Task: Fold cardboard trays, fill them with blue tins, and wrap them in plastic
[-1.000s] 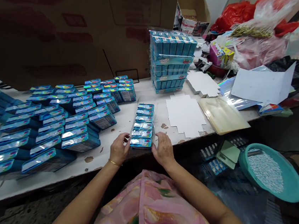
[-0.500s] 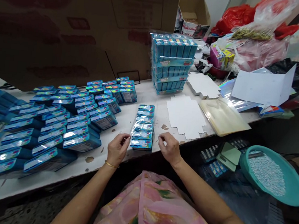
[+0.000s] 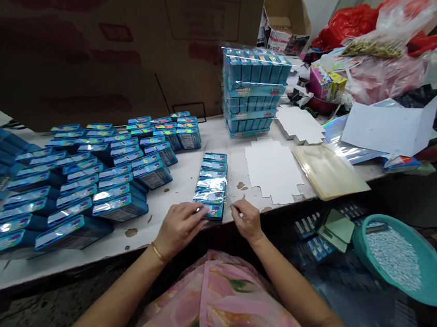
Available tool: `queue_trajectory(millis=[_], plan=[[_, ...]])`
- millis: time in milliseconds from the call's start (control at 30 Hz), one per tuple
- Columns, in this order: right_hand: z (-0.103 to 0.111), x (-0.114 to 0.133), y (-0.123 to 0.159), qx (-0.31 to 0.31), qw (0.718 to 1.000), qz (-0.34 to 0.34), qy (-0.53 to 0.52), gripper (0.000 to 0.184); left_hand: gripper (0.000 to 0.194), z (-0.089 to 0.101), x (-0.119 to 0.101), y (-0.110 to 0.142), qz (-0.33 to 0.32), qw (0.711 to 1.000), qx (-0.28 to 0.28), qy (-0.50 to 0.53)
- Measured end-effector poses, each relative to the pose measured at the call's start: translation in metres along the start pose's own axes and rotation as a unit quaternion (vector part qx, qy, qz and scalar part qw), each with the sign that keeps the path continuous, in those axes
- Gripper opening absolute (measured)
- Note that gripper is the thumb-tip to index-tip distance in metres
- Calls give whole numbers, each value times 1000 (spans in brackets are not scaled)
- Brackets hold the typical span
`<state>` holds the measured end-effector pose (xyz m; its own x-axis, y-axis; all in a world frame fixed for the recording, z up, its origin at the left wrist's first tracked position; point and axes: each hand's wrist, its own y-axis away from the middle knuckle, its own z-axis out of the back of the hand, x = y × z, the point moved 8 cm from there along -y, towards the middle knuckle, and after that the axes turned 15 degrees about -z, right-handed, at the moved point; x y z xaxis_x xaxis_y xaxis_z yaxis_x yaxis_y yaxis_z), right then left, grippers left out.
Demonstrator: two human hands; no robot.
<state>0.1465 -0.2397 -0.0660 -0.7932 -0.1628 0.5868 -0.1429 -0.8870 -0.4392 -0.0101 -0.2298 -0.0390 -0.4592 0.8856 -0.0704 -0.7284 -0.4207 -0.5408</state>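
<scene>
A row of several small blue boxes (image 3: 211,183) lies lengthwise in front of me, with shiny clear plastic film over it. My left hand (image 3: 180,228) has its fingers drawn together and reaches over the left corner of the nearest box. Whatever is between those fingertips is too small to make out. Just right of the row's near end, my right hand (image 3: 247,219) is closed in a pinch, a little apart from the boxes. I cannot tell whether it holds the film's edge.
Many loose blue boxes (image 3: 80,175) stand on the left of the table. Behind the row is a film-wrapped stack of blue packs (image 3: 253,94). White card blanks (image 3: 274,169) and a pile of clear sheets (image 3: 329,170) lie right. A teal basin (image 3: 435,275) of small pieces sits lower right.
My left hand has moved right, from beside the row to over its nearest box. My right hand has shifted slightly, still pinched. The boxes stay in place.
</scene>
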Motion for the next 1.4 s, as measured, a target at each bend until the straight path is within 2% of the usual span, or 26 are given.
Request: queue_trajectory(millis=[67,133,233,300,367,467,567,633,767,1000,1200,1400], plan=[[12,0,6,-4,999,18,-42,14,23,-3,-7,4,3,1000,-7,-10],[23,5,9,-15,998,33,-53,11,29,1,-4,12,48,997,-61,-11],[29,24,4,-8,999,41,-22,18,57,-3,10,30,152,979,-131,42],[23,41,-3,25,998,55,31,26,70,-17,22,44,232,955,-146,114],[11,56,-12,60,991,75,96,29,75,-39,32,54,291,927,-137,193],[-9,65,-23,93,973,107,184,23,79,-68,39,60,330,894,-118,279],[-24,68,-25,120,953,156,231,15,81,-84,42,61,340,872,-108,335],[-27,69,-24,121,948,179,234,15,79,-88,43,61,338,868,-105,348],[-26,76,-26,117,947,194,229,18,70,-87,44,62,326,879,-112,330],[-38,87,-18,134,917,268,264,18,61,-87,44,66,316,894,-126,292],[-38,97,-11,131,910,321,227,21,61,-84,44,66,306,903,-141,267],[-30,101,-14,123,915,323,207,22,61,-86,48,71,319,902,-166,240]])
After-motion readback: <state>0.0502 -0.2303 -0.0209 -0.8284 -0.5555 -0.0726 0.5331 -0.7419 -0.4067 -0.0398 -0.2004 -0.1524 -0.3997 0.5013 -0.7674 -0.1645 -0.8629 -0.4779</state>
